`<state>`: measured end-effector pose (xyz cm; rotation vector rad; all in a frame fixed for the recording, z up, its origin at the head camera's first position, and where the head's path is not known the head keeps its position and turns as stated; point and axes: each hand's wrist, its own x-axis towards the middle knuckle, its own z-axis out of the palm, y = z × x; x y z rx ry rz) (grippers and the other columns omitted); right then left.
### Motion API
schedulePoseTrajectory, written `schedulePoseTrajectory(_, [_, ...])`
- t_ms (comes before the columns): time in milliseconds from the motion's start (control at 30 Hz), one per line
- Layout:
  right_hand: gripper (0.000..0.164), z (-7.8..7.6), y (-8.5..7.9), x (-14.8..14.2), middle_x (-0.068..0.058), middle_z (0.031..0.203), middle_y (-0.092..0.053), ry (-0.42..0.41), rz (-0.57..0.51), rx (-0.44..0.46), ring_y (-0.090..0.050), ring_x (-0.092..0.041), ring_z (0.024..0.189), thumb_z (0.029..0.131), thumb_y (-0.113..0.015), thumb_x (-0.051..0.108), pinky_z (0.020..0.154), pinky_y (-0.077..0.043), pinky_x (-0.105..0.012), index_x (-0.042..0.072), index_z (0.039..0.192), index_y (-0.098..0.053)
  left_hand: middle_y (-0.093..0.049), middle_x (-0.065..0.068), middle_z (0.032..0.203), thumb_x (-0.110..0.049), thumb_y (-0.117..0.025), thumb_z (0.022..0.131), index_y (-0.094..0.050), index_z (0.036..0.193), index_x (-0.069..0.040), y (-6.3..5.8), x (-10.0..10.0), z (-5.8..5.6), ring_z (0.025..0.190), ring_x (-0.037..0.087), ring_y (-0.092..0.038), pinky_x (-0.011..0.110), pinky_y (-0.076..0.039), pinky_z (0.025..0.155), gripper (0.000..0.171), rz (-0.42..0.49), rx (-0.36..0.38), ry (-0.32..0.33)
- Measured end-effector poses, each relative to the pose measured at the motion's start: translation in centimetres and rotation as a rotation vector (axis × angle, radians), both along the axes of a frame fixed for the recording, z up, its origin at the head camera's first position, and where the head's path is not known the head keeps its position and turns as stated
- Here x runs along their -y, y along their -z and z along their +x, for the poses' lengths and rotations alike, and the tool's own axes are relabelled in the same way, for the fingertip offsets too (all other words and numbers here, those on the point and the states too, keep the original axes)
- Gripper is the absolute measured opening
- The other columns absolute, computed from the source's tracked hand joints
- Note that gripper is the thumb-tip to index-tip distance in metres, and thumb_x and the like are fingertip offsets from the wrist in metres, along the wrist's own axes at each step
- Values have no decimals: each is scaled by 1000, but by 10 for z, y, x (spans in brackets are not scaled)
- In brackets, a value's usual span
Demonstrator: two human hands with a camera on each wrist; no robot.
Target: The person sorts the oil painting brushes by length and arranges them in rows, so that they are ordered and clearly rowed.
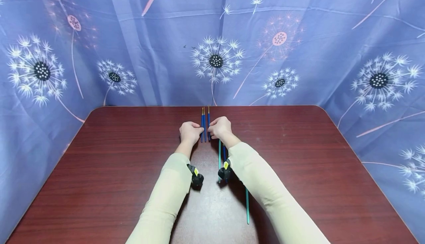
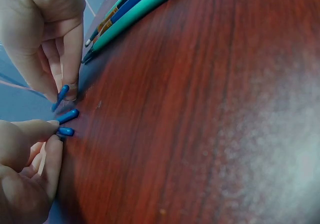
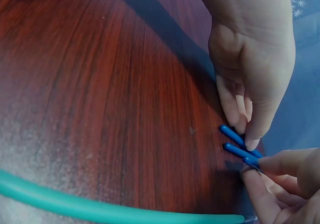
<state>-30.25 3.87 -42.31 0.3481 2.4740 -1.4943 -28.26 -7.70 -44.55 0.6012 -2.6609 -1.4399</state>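
Note:
Near the far table edge, my left hand (image 1: 190, 131) pinches the handle of the leftmost blue paintbrush (image 1: 201, 120) between thumb and fingers. A second blue paintbrush (image 1: 204, 122) lies right beside it, close to the thumb. My right hand (image 1: 220, 127) pinches a third blue paintbrush (image 1: 208, 116), slightly apart on the right. Its rounded handle end (image 2: 63, 91) is tilted in the left wrist view. All three brushes point away from me, brass-coloured ferrules at the far edge. Both hands, left (image 3: 250, 69) and right (image 3: 290, 184), face each other in the right wrist view.
Under and beside my right forearm lie a thin teal paintbrush (image 1: 219, 155), a dark blue paintbrush (image 1: 224, 153) and a thicker teal paintbrush (image 1: 247, 207). The reddish-brown wooden table (image 1: 116, 170) ends at a blue dandelion-print curtain (image 1: 159, 52).

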Motion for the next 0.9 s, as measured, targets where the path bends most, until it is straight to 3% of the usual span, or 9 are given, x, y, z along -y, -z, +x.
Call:
schedulePoseTrajectory(300, [10,0,3,0,-17,85,-72,-9,-19,6,-69,-19,64,81,-70,0,54,-57,-29,1,91,-72,-71,8,96,-24,-74,81,-72,89,-10,3,1,-1,94,26,-64,38,-52,85,16,-7,-7,20])
schedulePoseTrajectory(733, [8,2,7,-2,-17,76,-72,29,-33,-9,-65,-16,51,79,-73,4,49,-56,-28,1,86,-71,-71,8,95,-24,-73,81,-72,89,-10,0,0,2,94,26,-63,38,-52,84,16,-9,-1,26])
schedulePoseTrajectory(900, [8,3,9,-4,-19,80,-72,24,-67,-38,-67,-17,55,82,-70,3,50,-56,-29,-1,88,-71,-71,7,95,-25,-72,82,-72,88,-11,2,2,2,93,26,-64,38,-52,83,16,-28,-6,40])
